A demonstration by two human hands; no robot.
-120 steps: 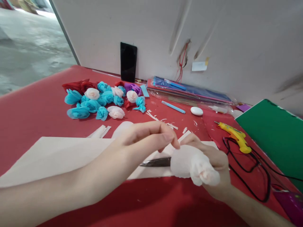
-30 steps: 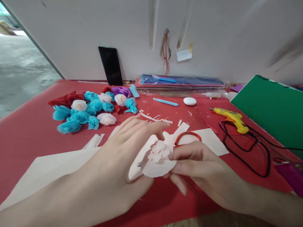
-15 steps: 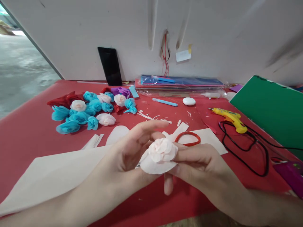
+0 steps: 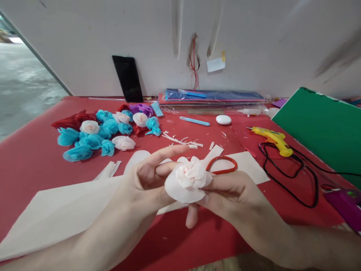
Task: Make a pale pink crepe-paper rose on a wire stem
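Note:
A pale pink paper flower (image 4: 191, 175) is held between my two hands above the red table. My right hand (image 4: 237, 195) pinches its base from the right, with one fingertip showing below the bloom. My left hand (image 4: 143, 192) grips the edge of its large outer petal from the left, thumb and a finger on the paper, the index finger stretched out above. Behind the flower lie scissors with a red handle (image 4: 236, 165), their blades hidden. White paper sheets (image 4: 67, 210) spread under and beside my hands.
Blue, red, purple and pink paper flowers (image 4: 90, 141) are heaped at the left. At the right lie a yellow glue gun (image 4: 272, 139) with a black cord and a green board (image 4: 321, 128). A phone (image 4: 128, 79) leans on the wall. Paper scraps (image 4: 180, 140) lie mid-table.
The flower has turned slightly in my fingers, its large outer petal now reaching further left. My left thumb has shifted up and left along it. The view has moved a little.

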